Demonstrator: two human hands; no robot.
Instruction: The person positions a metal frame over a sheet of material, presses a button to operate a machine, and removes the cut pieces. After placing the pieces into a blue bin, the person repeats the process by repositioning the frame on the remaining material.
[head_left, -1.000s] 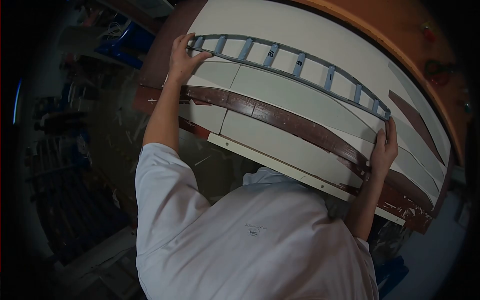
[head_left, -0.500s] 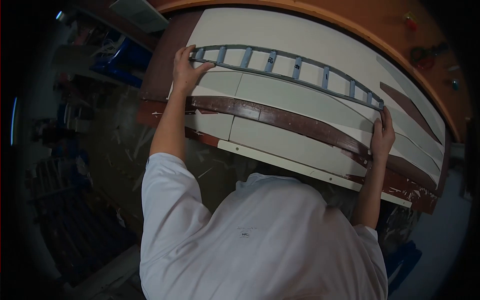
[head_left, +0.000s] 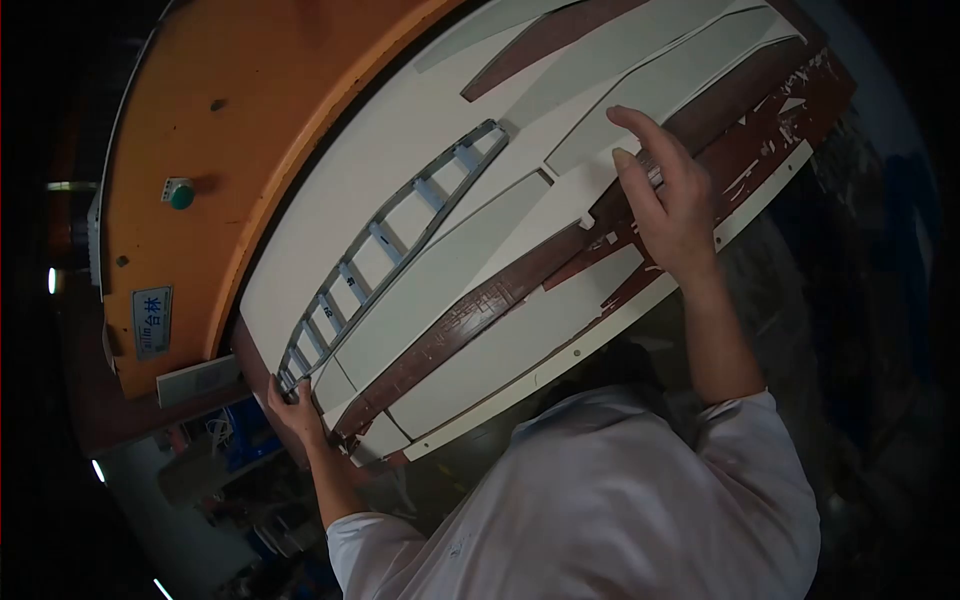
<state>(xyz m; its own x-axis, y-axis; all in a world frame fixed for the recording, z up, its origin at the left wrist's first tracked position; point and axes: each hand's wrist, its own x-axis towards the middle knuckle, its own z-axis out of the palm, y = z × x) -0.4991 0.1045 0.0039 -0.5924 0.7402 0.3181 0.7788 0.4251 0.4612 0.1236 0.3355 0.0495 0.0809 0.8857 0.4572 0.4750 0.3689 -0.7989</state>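
Note:
A grey ladder-shaped frame with blue-grey rungs lies on a white curved board. My left hand grips the frame's lower-left end at the board's edge. My right hand is off the frame. Its fingers are apart, and it rests over a dark brown curved strip and pale grey panels near the board's right side. The frame's far end lies free.
An orange curved surface borders the board on the left, with a green knob and a blue label. More grey and brown strips lie at the top right. Blue bins and clutter sit below left.
The view has swung round sharply. My right hand has let go of the frame's end and moved onto the brown strip. My left hand still holds the other end.

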